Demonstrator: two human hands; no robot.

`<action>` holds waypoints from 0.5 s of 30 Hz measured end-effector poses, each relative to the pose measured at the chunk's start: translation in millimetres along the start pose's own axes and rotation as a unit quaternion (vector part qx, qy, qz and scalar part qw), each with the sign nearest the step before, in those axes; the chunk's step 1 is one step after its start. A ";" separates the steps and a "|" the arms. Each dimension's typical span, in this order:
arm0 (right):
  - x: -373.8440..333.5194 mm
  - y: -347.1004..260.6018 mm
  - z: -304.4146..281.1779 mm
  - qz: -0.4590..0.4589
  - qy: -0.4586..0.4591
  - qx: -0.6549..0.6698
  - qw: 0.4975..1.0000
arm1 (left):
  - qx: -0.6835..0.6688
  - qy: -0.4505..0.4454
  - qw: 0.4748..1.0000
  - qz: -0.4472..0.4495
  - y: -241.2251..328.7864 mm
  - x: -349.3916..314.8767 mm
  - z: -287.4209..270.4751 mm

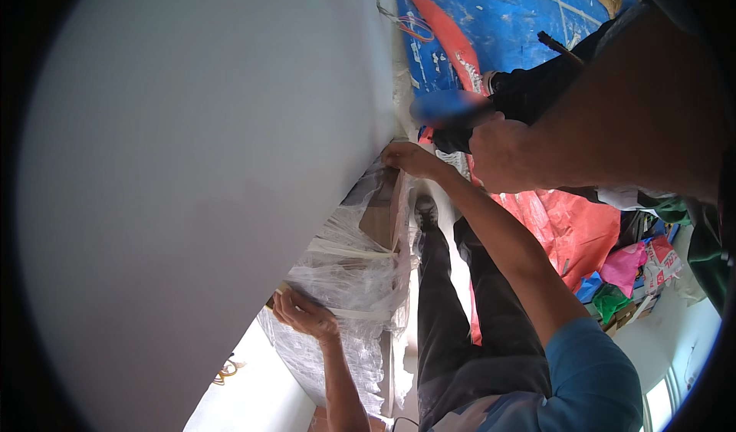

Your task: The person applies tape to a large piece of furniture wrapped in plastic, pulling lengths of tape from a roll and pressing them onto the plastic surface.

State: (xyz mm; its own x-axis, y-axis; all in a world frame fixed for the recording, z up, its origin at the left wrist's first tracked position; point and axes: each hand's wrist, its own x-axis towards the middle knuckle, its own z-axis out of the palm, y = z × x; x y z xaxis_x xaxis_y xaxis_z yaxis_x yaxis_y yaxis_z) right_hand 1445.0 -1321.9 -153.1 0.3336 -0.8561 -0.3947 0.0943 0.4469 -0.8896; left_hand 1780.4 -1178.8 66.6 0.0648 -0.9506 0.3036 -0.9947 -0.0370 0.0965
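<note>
My left hand [308, 315] is closed at the lower edge of a large white panel-like surface [192, 164]. A small yellowish-tan piece [283, 287] shows at its fingertips; most of it is hidden, so its kind is unclear. My right hand [408, 158] is farther off, its fingers bent at the same surface's edge, where clear plastic sheeting [360, 279] begins. Whether those fingers pinch anything is hidden. Beneath the sheeting, a brown, box-like surface [377, 225] shows through between my hands.
To the right, another person's hand [498, 152] grips a dark-handled tool with a blurred blue end [441, 108], close to my right hand. Blue sheeting [506, 26] and red sheeting [571, 233] cover the floor. Colourful bags [625, 267] lie at the right.
</note>
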 end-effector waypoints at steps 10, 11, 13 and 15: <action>-13.4 -40.5 30.1 -0.054 0.031 0.080 0.995 | 0.021 0.001 1.000 -0.013 8.0 5.4 0.0; -15.3 -40.0 38.6 -0.041 0.068 0.097 0.992 | 0.024 0.006 1.000 -0.012 5.3 3.9 0.3; -19.7 -40.0 54.2 -0.026 0.106 0.100 0.989 | 0.023 0.012 1.000 -0.014 -3.8 -2.9 -1.9; -22.5 -36.3 59.8 -0.016 0.130 0.104 0.986 | 0.009 0.012 1.000 -0.016 -10.9 -5.7 -3.6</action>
State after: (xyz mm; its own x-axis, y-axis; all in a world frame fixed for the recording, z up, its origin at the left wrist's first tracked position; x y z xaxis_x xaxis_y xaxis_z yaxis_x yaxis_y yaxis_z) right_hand 1490.2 -1303.3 -98.1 0.0777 -0.8962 -0.4367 0.2998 0.4388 -0.8471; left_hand 1791.1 -1171.9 67.2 0.0977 -0.9411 0.3237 -0.9933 -0.0723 0.0897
